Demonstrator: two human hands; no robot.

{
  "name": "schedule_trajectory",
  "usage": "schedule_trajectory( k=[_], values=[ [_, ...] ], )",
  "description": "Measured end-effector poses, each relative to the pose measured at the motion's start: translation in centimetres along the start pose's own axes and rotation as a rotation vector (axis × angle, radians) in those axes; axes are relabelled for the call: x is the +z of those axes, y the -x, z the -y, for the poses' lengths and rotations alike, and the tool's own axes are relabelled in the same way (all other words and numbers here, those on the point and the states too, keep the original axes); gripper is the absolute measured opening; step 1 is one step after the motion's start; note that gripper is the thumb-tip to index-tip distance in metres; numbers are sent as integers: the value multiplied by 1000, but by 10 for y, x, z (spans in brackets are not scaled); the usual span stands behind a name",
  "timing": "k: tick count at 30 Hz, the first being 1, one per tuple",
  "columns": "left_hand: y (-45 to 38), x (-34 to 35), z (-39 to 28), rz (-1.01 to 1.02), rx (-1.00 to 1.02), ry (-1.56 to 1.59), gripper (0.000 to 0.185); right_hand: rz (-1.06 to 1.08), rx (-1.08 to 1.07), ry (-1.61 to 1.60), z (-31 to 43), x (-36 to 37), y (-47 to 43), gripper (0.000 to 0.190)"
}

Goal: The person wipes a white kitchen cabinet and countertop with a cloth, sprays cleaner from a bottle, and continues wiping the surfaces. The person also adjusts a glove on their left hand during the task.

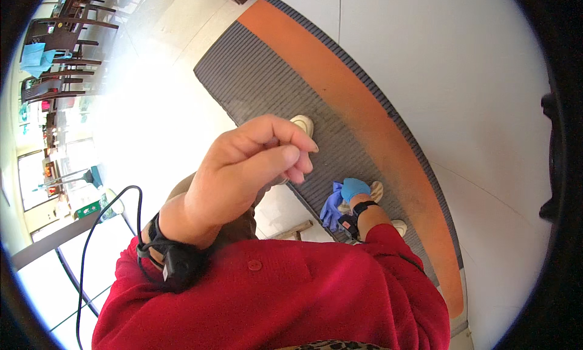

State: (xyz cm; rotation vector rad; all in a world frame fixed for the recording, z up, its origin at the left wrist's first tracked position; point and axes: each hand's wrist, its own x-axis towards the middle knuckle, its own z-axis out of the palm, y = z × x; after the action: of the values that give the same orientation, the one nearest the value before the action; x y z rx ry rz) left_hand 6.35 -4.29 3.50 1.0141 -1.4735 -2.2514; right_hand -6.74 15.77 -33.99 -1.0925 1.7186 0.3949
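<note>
My left hand (248, 163) is bare and raised in the middle of the view. Its fingers are loosely curled, the thumb lies against them, and nothing shows between them. A black strap with a small black device (180, 263) and a cable sits on that wrist. Lower and farther right, my right hand (355, 189) wears a blue glove and is curled into a fist. It grips a crumpled purple-blue cloth (332, 209) with a whitish part hanging below. The gripping fingers are hidden by the back of the glove. Another black strap (364, 207) circles the right wrist.
Underfoot lies a ribbed grey mat (268, 72) with an orange band (314, 72). Pale shoes (303, 123) rest on it. Dark wooden chairs (50, 38) stand at the far left, one with a light blue bag (36, 58). A black cable (91, 240) loops at left.
</note>
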Motion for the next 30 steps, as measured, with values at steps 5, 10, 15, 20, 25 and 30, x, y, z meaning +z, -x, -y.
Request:
schedule_trajectory(
  k=[5,10,15,20,25,30],
  values=[
    [-5,5,10,-33,53,-123,16,-107,-158,-115,-11,-62,57,28],
    [-9,8,26,35,170,-206,15,-549,-332,-273,12,-151,193,24],
    [-20,-8,41,129,196,-398,36,-1229,-435,80,66,-186,307,12],
    [-16,28,67,375,148,-20,72,-1370,-476,278,88,-195,331,8],
    [-24,75,90,441,123,393,60,-1338,-603,245,70,-171,320,10],
    [-40,55,81,473,88,536,39,-1221,-669,175,61,-145,315,19]
  ],
)
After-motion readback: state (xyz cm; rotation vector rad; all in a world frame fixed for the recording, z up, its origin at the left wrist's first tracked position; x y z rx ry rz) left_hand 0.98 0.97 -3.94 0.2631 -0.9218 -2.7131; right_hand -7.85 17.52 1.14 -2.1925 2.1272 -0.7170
